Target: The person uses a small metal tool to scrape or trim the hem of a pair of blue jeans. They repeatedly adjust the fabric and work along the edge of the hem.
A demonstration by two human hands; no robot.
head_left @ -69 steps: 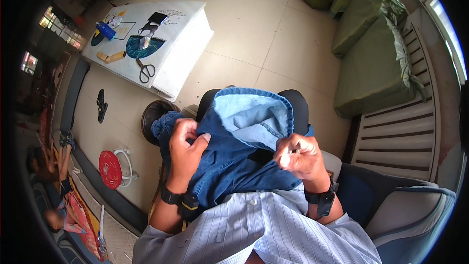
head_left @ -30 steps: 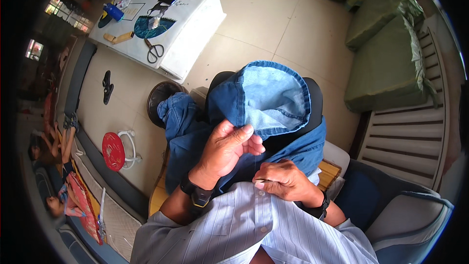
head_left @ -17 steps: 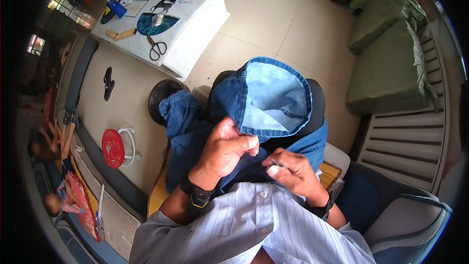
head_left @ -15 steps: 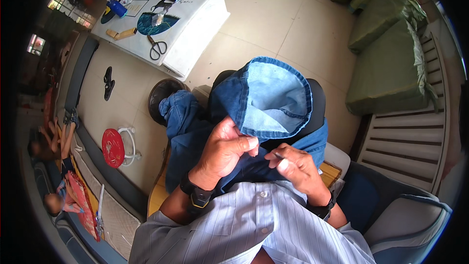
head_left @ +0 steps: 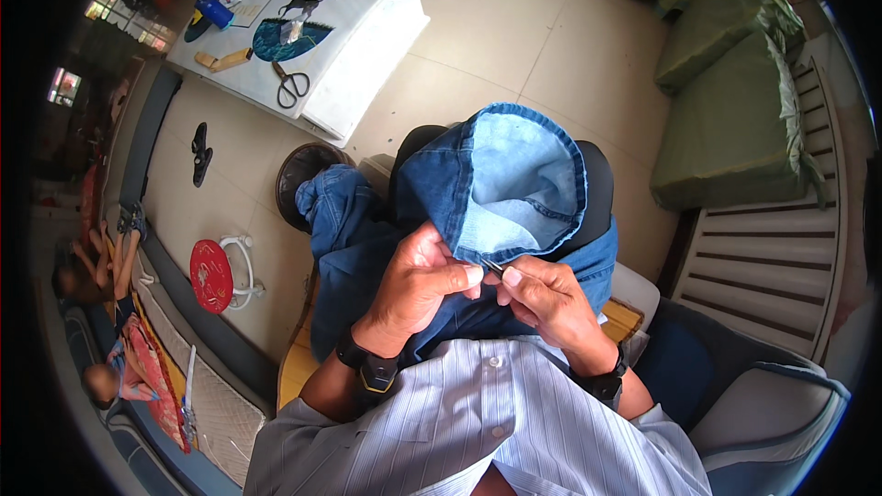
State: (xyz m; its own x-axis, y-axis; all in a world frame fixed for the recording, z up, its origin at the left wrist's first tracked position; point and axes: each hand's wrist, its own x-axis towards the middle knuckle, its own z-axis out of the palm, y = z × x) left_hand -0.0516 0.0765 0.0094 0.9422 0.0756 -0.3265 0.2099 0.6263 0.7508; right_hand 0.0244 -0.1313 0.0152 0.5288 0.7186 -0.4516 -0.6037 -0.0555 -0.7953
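Now, in the head view, the jeans [head_left: 434,186] lie across the person's knees [head_left: 600,182], one leg opening spread. At the jeans' hem [head_left: 528,253], the left hand [head_left: 413,283] pinches cloth and the right hand [head_left: 548,299] holds a small dark tool [head_left: 494,268]. Left of the jeans stands a bin [head_left: 291,181]; beyond them, scissors [head_left: 291,92] lie on a table [head_left: 367,50].

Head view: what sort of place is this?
Probably a living room in a home: a white table with pictures on its top, a red-topped stool, and a long padded seat at the left.
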